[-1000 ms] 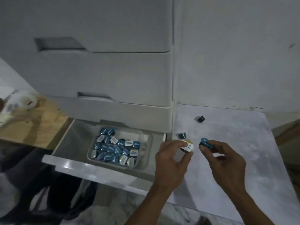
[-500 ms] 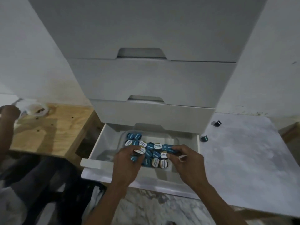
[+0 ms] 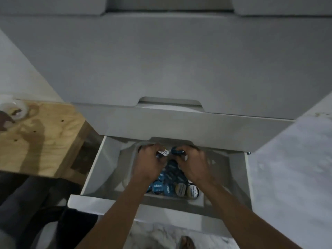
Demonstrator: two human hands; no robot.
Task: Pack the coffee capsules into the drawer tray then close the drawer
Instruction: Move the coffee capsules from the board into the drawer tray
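The bottom drawer [image 3: 84, 205] of a white cabinet stands pulled out. Inside it lies a clear plastic tray [image 3: 218, 164] holding several blue and white-topped coffee capsules [image 3: 167, 187]. Both my hands reach over the tray's far end. My left hand [image 3: 150, 162] pinches a white-topped capsule [image 3: 163, 152]. My right hand [image 3: 191, 164] pinches a blue capsule [image 3: 177, 151]. The two held capsules sit side by side just above the pile. My hands hide the middle of the tray.
Closed drawers [image 3: 179, 121] rise directly above the open one. A plywood board [image 3: 41, 137] with a small white dish [image 3: 12, 109] lies to the left. A marble-like white surface [image 3: 291, 168] lies to the right, and a foot [image 3: 186, 242] shows on the floor below.
Both hands carried their capsules from the right surface into the drawer, then to the tray's far end. The view has swung over and moved much closer to the drawer.
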